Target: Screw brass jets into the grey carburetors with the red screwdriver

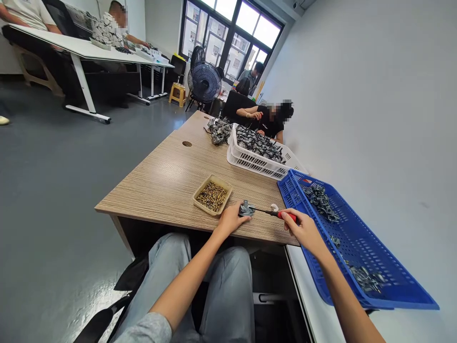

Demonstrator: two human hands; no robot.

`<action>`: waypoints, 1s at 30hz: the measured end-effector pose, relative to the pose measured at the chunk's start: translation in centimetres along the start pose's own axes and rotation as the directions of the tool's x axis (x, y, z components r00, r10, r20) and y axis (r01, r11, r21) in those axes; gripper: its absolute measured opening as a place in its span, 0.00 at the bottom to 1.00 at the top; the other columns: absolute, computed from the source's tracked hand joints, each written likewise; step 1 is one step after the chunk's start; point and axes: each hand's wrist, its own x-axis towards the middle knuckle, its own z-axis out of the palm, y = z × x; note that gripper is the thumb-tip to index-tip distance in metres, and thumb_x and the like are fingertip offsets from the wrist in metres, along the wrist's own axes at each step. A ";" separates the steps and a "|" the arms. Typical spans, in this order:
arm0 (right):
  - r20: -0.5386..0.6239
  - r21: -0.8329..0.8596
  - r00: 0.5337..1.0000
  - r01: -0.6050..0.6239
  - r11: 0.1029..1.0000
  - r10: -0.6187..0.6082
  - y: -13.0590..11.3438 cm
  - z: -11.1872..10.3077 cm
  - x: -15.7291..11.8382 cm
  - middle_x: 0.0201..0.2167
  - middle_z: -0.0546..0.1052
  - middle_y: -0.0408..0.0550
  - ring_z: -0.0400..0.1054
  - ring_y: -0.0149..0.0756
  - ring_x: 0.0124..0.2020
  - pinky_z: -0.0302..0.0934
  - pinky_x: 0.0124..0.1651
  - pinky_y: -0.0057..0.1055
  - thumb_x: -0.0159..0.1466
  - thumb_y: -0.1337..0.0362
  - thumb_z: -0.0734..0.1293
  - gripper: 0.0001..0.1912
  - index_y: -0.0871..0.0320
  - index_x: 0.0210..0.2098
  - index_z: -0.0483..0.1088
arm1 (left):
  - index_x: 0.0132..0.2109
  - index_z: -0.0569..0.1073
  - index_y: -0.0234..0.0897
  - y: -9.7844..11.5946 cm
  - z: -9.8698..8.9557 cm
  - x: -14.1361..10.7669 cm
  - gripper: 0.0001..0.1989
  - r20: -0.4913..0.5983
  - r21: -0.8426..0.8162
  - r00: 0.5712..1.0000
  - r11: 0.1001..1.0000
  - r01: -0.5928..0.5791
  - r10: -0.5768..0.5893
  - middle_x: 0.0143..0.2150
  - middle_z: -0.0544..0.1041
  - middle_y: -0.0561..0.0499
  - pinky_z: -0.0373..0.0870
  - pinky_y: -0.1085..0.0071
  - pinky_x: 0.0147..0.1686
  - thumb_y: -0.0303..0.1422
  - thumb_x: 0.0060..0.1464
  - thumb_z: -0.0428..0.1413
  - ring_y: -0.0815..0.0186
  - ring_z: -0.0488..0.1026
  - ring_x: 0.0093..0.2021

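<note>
Blue mesh crate [357, 238] just past the desk's right edge, white slatted crate [250, 161] at the far edge, brown striped grain on the desk [160, 190], red-handled screwdriver [285, 215], dull grey metal part [246, 208], tan tray [204, 186] of brassy screws [213, 196], pale blue-grey jeans [228, 290]

No text or labels can be read anywhere

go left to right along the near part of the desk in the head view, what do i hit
tan tray of brass-coloured parts → left hand → grey metal casting → screwdriver → right hand → blue plastic crate
</note>
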 end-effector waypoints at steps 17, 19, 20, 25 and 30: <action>-0.007 -0.138 1.000 -0.020 0.990 0.020 -1.2 1.1 0.3 0.17 0.77 0.45 0.69 0.39 0.24 0.55 0.35 0.32 0.74 0.39 0.56 0.30 0.54 0.28 0.72 | 0.64 0.73 0.40 -0.1 0.0 0.0 0.34 -0.006 -0.009 1.000 1.000 -0.005 0.005 0.45 0.84 0.46 0.73 0.67 0.45 0.45 0.53 0.70 0.54 0.82 0.46; -0.003 -0.153 1.000 -0.025 0.988 0.025 -1.2 1.2 0.5 0.17 0.77 0.45 0.69 0.39 0.24 0.55 0.35 0.32 0.74 0.39 0.56 0.31 0.54 0.28 0.73 | 0.63 0.73 0.40 -0.1 0.0 0.0 0.34 -0.008 -0.004 1.000 1.000 -0.007 0.007 0.45 0.84 0.46 0.73 0.67 0.45 0.45 0.53 0.70 0.54 0.82 0.46; 0.000 -0.155 1.000 -0.024 0.988 0.024 -1.3 1.2 0.6 0.17 0.77 0.45 0.69 0.39 0.24 0.55 0.35 0.32 0.74 0.39 0.56 0.31 0.54 0.28 0.73 | 0.63 0.73 0.40 -0.1 0.0 0.0 0.34 -0.008 -0.004 1.000 1.000 -0.007 0.007 0.45 0.84 0.46 0.73 0.67 0.45 0.45 0.53 0.70 0.54 0.82 0.46; 0.014 -0.188 1.000 -0.011 0.982 0.014 -1.9 1.1 0.8 0.17 0.77 0.45 0.71 0.40 0.25 0.56 0.36 0.32 0.74 0.41 0.55 0.31 0.53 0.27 0.72 | 0.64 0.73 0.41 0.1 0.0 -0.1 0.34 -0.004 0.002 1.000 1.000 -0.003 0.003 0.49 0.84 0.44 0.73 0.67 0.47 0.45 0.53 0.70 0.53 0.82 0.49; 0.063 -0.339 0.997 -0.016 0.941 0.039 -3.9 0.5 1.6 0.17 0.77 0.45 0.75 0.44 0.30 0.58 0.37 0.32 0.75 0.43 0.55 0.29 0.52 0.32 0.77 | 0.64 0.73 0.40 0.3 -0.2 -0.1 0.34 0.001 0.002 1.000 1.000 -0.006 0.006 0.50 0.84 0.43 0.74 0.65 0.49 0.45 0.54 0.70 0.51 0.82 0.51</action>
